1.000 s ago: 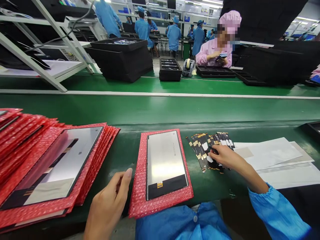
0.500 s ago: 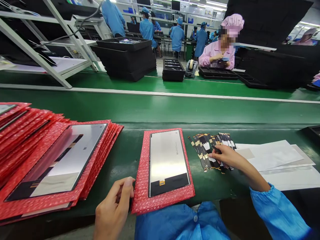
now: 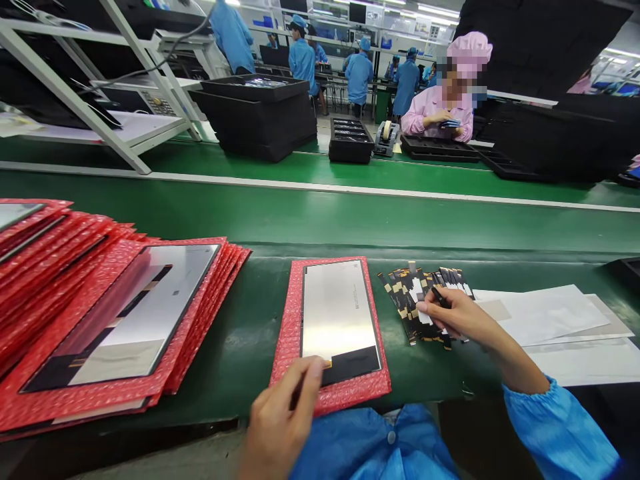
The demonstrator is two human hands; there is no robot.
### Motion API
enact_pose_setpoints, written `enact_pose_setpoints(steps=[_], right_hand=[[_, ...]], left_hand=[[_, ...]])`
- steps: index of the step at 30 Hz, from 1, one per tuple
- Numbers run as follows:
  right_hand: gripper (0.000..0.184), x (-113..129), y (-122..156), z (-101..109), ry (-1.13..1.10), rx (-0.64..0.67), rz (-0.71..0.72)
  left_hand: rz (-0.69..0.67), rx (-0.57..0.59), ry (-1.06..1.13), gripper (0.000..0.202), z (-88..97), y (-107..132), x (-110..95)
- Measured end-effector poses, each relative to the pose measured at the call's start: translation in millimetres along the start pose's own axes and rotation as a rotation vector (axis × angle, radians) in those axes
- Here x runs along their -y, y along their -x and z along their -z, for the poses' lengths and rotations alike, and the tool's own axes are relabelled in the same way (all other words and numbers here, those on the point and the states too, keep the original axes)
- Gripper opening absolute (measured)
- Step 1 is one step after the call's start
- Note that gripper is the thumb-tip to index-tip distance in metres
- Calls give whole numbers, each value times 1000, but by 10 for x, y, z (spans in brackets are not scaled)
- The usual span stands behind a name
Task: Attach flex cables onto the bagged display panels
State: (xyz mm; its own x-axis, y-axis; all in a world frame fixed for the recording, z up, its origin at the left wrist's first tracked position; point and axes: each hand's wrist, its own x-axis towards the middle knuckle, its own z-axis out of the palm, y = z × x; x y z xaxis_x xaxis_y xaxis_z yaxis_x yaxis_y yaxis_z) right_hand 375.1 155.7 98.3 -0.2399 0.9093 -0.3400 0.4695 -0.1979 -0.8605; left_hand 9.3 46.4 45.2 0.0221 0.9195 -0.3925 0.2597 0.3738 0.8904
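**Panel on red wrap, flex strips under the right hand**

Panel (image 3: 339, 320) is laid flat on a red wrap (image 3: 287, 333) at the near edge of the green bench (image 3: 320, 227), its long sides running away from the body. Open green surface is seen on its left, up to the fanned stack (image 3: 100, 313) of red-wrapped panels, and beyond its far edge. On its right, just beside the wrap, a fan of flex strips (image 3: 407, 297) is spread, with white sheets (image 3: 545, 313) lying past them.

The panel's near left corner is met by the left hand (image 3: 280, 427), raised from below the bench edge; the thumb tip rests at the dark lower band, the fingers are curled together, and no grip on anything can be made out. The right hand (image 3: 450, 313) is stretched forward from a blue sleeve (image 3: 555, 427) and laid over the strips, its fingers pinched on one dark strip at the fan's right side.

Across the belt, black trays (image 3: 260, 113) are stacked, and a person in pink (image 3: 440, 107) is seated.
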Motion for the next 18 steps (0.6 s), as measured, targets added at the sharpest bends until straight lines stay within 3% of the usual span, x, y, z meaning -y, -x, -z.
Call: enact_pose_setpoints(steps=[1, 2, 4, 6, 9, 13, 18], right_hand=[[26, 47, 28, -96, -63, 46, 16], [27, 89, 53, -208, -129, 94, 34], [29, 155, 84, -458, -277, 199, 66], [30, 193, 90, -705, -432, 303, 93], [31, 204, 67, -987, -567, 384, 116], [29, 172, 49, -1121, -547, 412, 120], [22, 183, 77, -1068, -386, 348, 108]], left_hand=[[-85, -85, -5, 45, -202, 37, -63], [-121, -45, 10, 49, -384, 68, -123], [-87, 182, 157, 57, -656, 103, -228], [-18, 428, 367, 61, -805, 113, -293], [39, 569, 657, 51, -878, 125, -303], [77, 533, 818, 33, -877, 165, -230], [1, 285, 519, 38, -790, 219, -183]])
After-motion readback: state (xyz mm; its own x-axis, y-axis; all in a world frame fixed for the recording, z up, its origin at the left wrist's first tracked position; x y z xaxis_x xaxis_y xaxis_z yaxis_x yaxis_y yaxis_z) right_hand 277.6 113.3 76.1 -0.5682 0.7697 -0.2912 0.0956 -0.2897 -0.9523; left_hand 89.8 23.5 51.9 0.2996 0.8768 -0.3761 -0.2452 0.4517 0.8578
